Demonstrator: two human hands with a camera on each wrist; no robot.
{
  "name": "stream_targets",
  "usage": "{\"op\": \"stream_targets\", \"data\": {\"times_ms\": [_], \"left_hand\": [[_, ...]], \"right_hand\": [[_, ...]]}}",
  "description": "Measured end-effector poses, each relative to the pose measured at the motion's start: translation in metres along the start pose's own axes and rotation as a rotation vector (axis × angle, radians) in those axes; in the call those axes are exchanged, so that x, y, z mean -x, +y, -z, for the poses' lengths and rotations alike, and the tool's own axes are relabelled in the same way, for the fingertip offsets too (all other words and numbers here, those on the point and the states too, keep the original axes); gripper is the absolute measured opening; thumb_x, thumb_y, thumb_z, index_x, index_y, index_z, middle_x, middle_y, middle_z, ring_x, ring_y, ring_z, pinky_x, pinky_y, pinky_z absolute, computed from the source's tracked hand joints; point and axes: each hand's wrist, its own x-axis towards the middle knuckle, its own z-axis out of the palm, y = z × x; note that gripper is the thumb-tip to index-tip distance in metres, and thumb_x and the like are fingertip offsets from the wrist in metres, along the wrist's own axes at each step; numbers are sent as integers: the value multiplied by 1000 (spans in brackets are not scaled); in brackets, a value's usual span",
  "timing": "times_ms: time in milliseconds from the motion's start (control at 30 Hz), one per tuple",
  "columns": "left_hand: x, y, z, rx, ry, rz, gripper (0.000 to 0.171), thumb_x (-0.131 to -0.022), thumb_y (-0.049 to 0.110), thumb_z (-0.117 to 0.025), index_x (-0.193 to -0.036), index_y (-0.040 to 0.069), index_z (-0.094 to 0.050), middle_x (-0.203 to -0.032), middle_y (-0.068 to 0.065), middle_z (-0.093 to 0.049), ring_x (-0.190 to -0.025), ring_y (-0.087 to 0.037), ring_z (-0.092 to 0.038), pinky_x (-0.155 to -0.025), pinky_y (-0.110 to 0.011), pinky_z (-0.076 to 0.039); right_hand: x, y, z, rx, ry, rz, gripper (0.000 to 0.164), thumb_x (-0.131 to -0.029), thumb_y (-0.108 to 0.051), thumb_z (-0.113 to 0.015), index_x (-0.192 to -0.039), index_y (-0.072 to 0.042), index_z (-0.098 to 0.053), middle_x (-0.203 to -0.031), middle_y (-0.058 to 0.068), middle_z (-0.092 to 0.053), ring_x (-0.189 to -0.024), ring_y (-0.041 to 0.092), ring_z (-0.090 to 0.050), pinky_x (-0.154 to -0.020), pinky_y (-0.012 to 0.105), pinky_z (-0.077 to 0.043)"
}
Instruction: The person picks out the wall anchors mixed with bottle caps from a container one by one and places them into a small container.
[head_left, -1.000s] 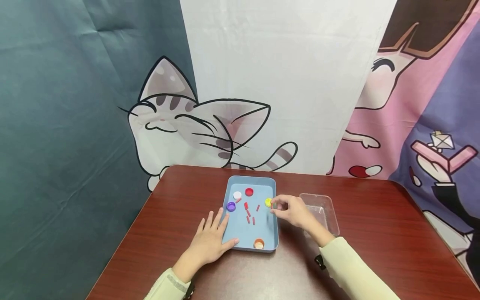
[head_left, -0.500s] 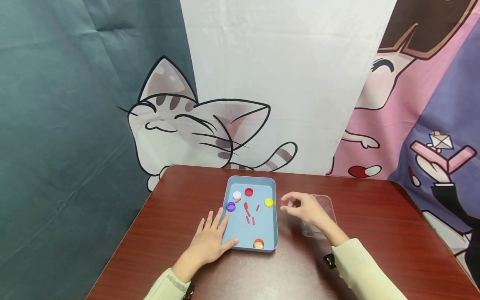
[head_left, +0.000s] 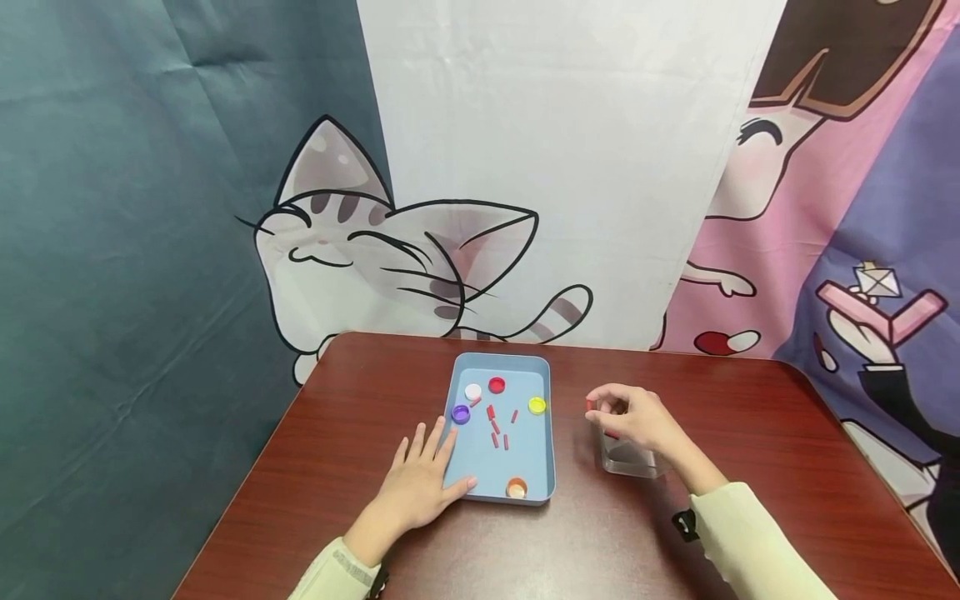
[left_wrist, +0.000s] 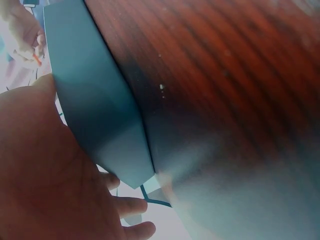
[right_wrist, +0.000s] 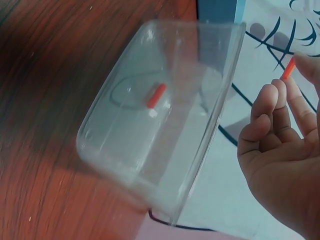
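Note:
My right hand (head_left: 637, 417) pinches a short red stick (right_wrist: 289, 68) between thumb and finger, above the left side of a clear plastic box (head_left: 630, 470). Another red stick (right_wrist: 156, 96) lies inside that box, as the right wrist view shows. Fingers spread and straight, my left hand (head_left: 420, 482) rests against the left side of a blue tray (head_left: 498, 361). Several red sticks (head_left: 506, 442) are scattered in the middle of the tray. The left wrist view shows the palm beside the tray's outer wall (left_wrist: 95, 90).
Inside the tray lie a white cap (head_left: 472, 392), a red cap (head_left: 497, 385), a purple cap (head_left: 461, 414), a yellow cap (head_left: 537, 405) and an orange cap (head_left: 516, 488). The reddish-brown table (head_left: 360, 375) backs onto a printed cloth (head_left: 585, 167).
My right hand has moved right with the red stick, from over the tray near the yellow cap to over the clear box. The left hand has stayed in place.

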Motion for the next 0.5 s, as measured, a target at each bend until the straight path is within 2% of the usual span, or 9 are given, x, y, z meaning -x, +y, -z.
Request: {"op": "stream_targets", "data": {"times_ms": [500], "left_hand": [[1, 1, 2, 11, -8, 3, 87, -97, 68, -48, -160, 10, -31, -169, -14, -17, -152, -45, -17, -119, -64, -18]], "right_hand": [[13, 24, 19, 24, 16, 4, 24, -87, -22, -81, -108, -12, -74, -74, -3, -59, -69, 9, -54, -57, 22, -43]]}}
